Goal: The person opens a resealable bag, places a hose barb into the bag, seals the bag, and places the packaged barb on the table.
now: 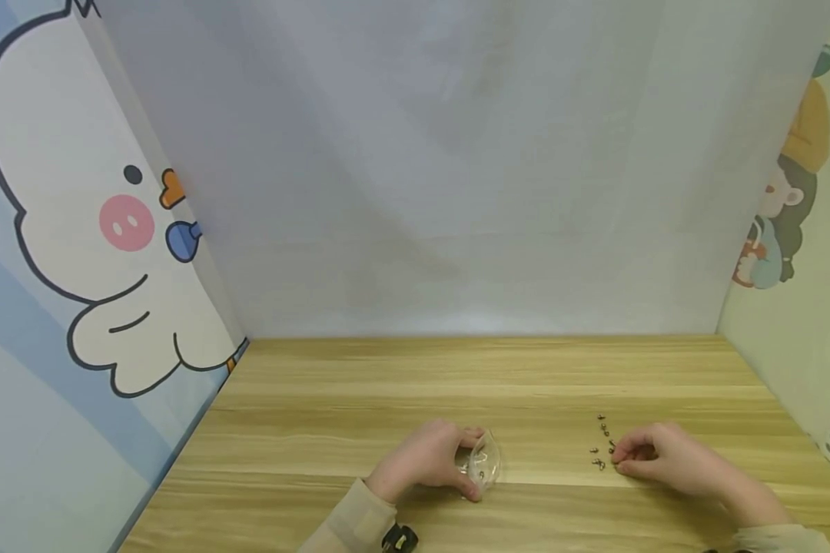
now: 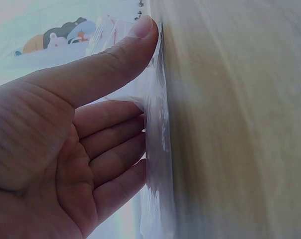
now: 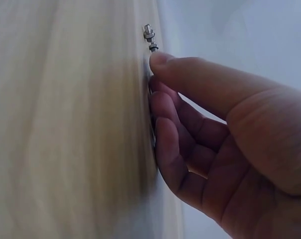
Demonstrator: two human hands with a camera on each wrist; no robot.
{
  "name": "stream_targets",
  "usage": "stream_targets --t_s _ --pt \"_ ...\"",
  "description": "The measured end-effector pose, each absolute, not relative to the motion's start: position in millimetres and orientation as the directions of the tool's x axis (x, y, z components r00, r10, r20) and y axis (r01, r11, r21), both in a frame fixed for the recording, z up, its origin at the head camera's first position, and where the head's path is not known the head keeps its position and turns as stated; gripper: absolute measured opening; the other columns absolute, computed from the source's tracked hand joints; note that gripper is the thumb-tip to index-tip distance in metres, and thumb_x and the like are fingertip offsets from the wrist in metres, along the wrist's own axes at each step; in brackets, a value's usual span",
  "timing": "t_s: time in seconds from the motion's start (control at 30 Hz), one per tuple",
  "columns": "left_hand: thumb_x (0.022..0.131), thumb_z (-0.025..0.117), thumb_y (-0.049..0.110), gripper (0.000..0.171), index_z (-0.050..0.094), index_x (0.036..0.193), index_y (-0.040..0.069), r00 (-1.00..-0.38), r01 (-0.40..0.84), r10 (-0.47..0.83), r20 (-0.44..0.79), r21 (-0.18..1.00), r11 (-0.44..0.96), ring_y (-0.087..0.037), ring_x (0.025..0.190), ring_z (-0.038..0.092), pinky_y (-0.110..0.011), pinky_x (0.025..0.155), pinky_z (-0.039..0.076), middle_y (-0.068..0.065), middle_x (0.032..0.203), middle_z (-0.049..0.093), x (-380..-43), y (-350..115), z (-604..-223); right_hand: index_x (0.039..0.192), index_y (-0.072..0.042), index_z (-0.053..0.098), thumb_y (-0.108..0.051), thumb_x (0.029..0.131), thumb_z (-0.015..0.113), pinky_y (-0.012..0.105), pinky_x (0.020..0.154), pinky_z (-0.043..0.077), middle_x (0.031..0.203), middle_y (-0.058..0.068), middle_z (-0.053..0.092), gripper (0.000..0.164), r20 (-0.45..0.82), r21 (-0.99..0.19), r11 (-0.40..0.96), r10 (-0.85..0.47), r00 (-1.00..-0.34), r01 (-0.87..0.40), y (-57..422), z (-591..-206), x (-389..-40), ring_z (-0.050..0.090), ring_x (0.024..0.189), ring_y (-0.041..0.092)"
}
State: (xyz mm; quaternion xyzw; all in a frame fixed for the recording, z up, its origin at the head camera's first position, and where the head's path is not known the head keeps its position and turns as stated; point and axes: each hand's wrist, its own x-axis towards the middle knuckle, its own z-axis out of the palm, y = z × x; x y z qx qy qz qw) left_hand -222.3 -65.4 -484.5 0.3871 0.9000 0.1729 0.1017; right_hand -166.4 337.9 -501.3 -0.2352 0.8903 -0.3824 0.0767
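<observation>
My left hand (image 1: pixel 425 459) holds a clear plastic bag (image 1: pixel 486 459) on the table, thumb at the near side and fingers at the far side. A small piece of metal shows inside the bag. In the left wrist view the bag (image 2: pixel 158 149) lies flat against the tabletop under the fingertips. My right hand (image 1: pixel 671 459) has its curled fingers down at the table, right beside several small metal screws (image 1: pixel 598 463). In the right wrist view the thumb tip is close to a screw (image 3: pixel 149 34). Whether a screw is between the fingertips is hidden.
The wood-grain table (image 1: pixel 304 438) ends at a pale back wall (image 1: pixel 456 192). Printed side panels stand left and right, a white cartoon bird (image 1: pixel 62 192) on the left one. A dark object (image 1: pixel 399 539) sits by the left wrist.
</observation>
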Motion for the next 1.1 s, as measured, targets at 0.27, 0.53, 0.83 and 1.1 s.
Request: stream_targets --t_s 0.27,0.53,0.83,1.1 --pt "0.067 0.102 0.041 0.081 0.073 0.138 0.014 -0.675 0.668 0.736 -0.047 0.383 0.638 -0.017 0.133 0.062 -0.028 0.113 0.046 0.006 0.146 0.064 -222.8 -65.4 -485.2 0.099 -0.018 0.08 -0.013 0.097 0.08 0.024 0.072 0.057 0.094 -0.015 0.075 0.006 0.034 -0.702 0.615 -0.474 -0.88 -0.359 336.7 -497.5 -165.2 0.065 0.085 -0.001" --pt "0.066 0.102 0.041 0.08 0.074 0.136 0.015 -0.675 0.67 0.737 -0.044 0.382 0.637 -0.017 0.131 0.063 -0.027 0.111 0.048 0.006 0.146 0.065 -224.0 -65.8 -486.8 0.1 -0.018 0.08 -0.014 0.098 0.079 0.024 0.072 0.058 0.095 -0.014 0.076 0.005 0.046 -0.699 0.607 -0.488 -0.872 -0.377 325.5 -490.2 -166.0 0.067 0.086 -0.001" --pt "0.066 0.102 0.041 0.08 0.074 0.136 0.015 -0.678 0.665 0.733 -0.049 0.385 0.64 -0.018 0.133 0.062 -0.028 0.113 0.047 0.006 0.147 0.064 -224.8 -64.5 -486.7 0.1 -0.017 0.08 -0.016 0.097 0.081 0.025 0.07 0.058 0.095 -0.013 0.076 0.004 0.063 -0.727 0.558 -0.525 -0.849 -0.4 291.5 -481.7 -176.4 0.067 0.083 0.0" --pt "0.067 0.101 0.041 0.08 0.074 0.137 0.013 -0.677 0.658 0.734 -0.056 0.399 0.638 -0.017 0.134 0.061 -0.027 0.113 0.047 0.005 0.147 0.064 -225.3 -64.9 -486.5 0.099 -0.018 0.081 -0.013 0.096 0.08 0.026 0.072 0.06 0.091 -0.011 0.076 0.005 0.057 -0.763 0.504 -0.57 -0.82 -0.404 251.0 -483.3 -188.9 0.068 0.082 0.003"
